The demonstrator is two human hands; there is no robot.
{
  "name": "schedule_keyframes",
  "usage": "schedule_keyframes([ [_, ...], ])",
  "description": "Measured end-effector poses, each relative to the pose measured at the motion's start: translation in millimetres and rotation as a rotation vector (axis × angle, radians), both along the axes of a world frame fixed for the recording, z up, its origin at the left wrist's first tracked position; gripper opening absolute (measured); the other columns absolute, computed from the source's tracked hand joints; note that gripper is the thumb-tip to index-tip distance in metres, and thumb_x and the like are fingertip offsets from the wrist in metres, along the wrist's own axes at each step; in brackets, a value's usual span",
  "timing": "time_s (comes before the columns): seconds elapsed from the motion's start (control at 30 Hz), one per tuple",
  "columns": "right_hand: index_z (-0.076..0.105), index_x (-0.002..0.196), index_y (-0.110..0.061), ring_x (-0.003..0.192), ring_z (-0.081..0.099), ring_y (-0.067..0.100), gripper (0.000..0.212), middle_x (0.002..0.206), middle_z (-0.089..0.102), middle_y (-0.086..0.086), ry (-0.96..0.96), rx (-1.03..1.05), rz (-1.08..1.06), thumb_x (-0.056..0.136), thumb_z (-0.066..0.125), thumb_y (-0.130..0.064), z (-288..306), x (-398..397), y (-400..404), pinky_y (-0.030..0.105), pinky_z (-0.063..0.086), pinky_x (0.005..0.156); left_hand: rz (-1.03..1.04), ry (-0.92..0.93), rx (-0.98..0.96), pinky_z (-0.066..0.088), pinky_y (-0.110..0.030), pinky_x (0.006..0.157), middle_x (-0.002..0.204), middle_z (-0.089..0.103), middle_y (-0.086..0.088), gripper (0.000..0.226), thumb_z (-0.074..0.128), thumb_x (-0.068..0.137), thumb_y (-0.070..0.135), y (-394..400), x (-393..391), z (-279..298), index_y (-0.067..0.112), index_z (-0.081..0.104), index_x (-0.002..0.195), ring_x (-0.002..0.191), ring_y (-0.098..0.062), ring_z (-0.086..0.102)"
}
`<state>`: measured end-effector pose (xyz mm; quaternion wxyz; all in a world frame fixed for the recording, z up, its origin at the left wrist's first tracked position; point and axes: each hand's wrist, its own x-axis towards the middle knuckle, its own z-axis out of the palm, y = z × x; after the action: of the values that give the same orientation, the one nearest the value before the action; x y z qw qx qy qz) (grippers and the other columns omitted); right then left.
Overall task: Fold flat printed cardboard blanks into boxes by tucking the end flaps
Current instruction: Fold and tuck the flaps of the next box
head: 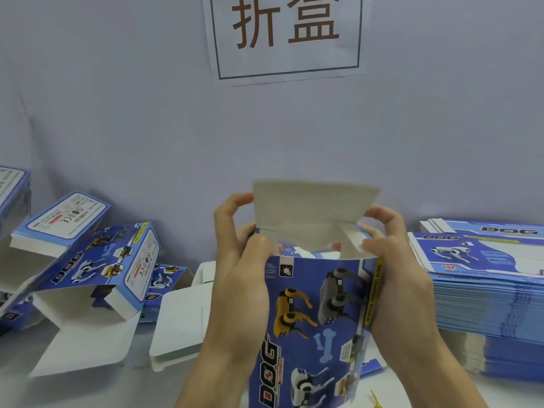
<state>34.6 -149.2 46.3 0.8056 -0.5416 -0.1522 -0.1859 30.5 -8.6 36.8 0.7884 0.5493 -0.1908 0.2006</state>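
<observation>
- A pale grey wall [117, 113] fills the upper half of the view, with a white paper sign [287, 36] taped at top centre; it shows two large brown Chinese characters inside a dark frame line.
- A pale worktop [97, 387] runs along the bottom, partly covered in blue printed cardboard.
- On the right sits a tall stack of flat blanks [485, 304], blue with robot-dog artwork and the word "DOG" on the top sheet.
- On the left lies a loose pile of folded boxes [97, 269], tilted at different angles, several with open ends and white flaps hanging out onto the worktop.
- At centre, held upright between both hands above the worktop, is the box being folded [318, 319]. Its near face is blue, with yellow, grey and white robot dogs, bones and a "DOG" logo.
- Its top end is open. The large plain-grey top flap [315, 207] stands up at the far side, and smaller side flaps lean inward at each side.
- The left hand [241, 260] grips the box's upper left edge, fingers curled at the top flap's left edge and thumb at the left side flap.
- The right hand [394, 260] grips the upper right edge, fingers curled around the corner, fingertips pinching the right side flap.
- A small yellow object [376, 400] lies at the bottom edge; too little shows to identify it.
</observation>
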Motion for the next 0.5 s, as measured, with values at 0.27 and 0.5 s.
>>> schedule_keyframes([
  [0.27,0.052,0.094,-0.009,0.089,0.067,0.025,0.011,0.096,0.07,0.013,0.012,0.014,0.084,0.101,0.044,-0.011,-3.7,0.2,-6.6,0.043,0.056,0.085,-0.063,-0.044,-0.074,0.059,-0.035,0.063,0.099,0.074,-0.006,0.047,0.052,0.07,0.056,4.2,-4.8,-9.4,0.018,0.062,0.096,0.093,-0.032,0.073],
  [0.5,0.062,0.106,-0.025,0.08,0.073,0.034,0.025,0.092,0.071,0.014,-0.186,-0.045,0.087,0.086,0.062,-0.04,-21.2,-0.7,-3.6,0.038,0.059,0.06,-0.048,-0.079,-0.005,0.06,-0.034,0.059,0.113,0.066,-0.005,0.018,0.055,0.088,0.04,4.0,0.4,-6.6,0.037,0.06,0.106,0.1,-0.031,0.072],
])
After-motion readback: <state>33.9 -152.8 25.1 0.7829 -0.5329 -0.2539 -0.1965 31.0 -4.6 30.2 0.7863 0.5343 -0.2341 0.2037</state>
